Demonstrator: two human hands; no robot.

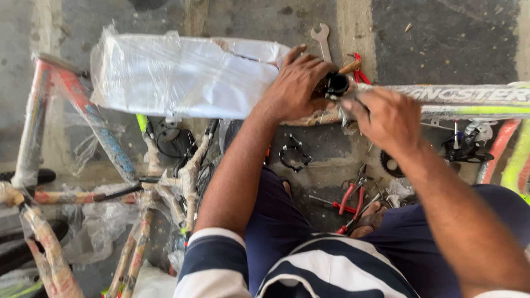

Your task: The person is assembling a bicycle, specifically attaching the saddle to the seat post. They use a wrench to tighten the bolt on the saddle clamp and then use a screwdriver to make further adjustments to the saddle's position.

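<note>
My left hand (295, 83) grips the end of a bicycle frame tube where a black round part (336, 84) sits, just right of a white plastic-wrapped bundle (176, 74). My right hand (386, 118) is closed around the same spot from the right, fingers pinching at the black part and torn wrapping. The white and green frame tube (469, 99) runs off to the right. Both forearms reach out over my dark blue trousers.
A spanner (321, 37) lies on the concrete floor behind the hands. Red-handled pliers (350, 198), a black clamp (292, 152) and small parts lie below. A paper-wrapped bicycle frame (83, 121) and wrapped tubes (182, 182) fill the left side.
</note>
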